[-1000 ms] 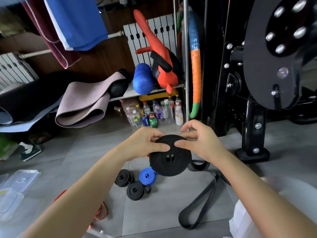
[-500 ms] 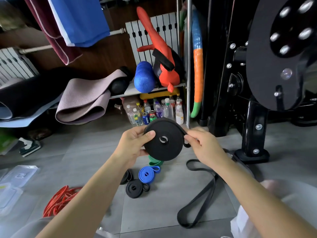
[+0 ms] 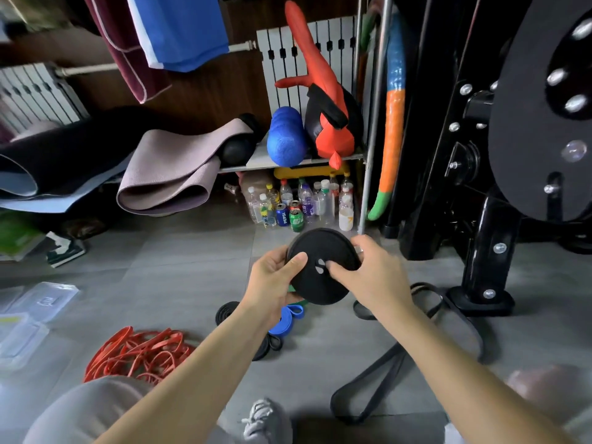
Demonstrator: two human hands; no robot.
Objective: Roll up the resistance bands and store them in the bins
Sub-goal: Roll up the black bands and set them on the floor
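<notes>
Coil [image 3: 320,286] is now up off the floor [image 3: 192,283] w/ its face turned to cam; 1 s ago it sat lower & flatter. L hand [image 3: 272,286] grips the left rim, thumb on the face. R hand [image 3: 378,277] has gone from pinching the strand at the edge to clamping the coil itself, thumb by ctr hole, fingers over the top rim. Tail [image 3: 373,371] still trails on the floor at right, so roll prob not done, more wraps needed. Blue roll [image 3: 285,322] & black roll [image 3: 222,315] lie below, red bands [image 3: 141,350] unrolled. Bins [image 3: 48,299] well apart, far left.
</notes>
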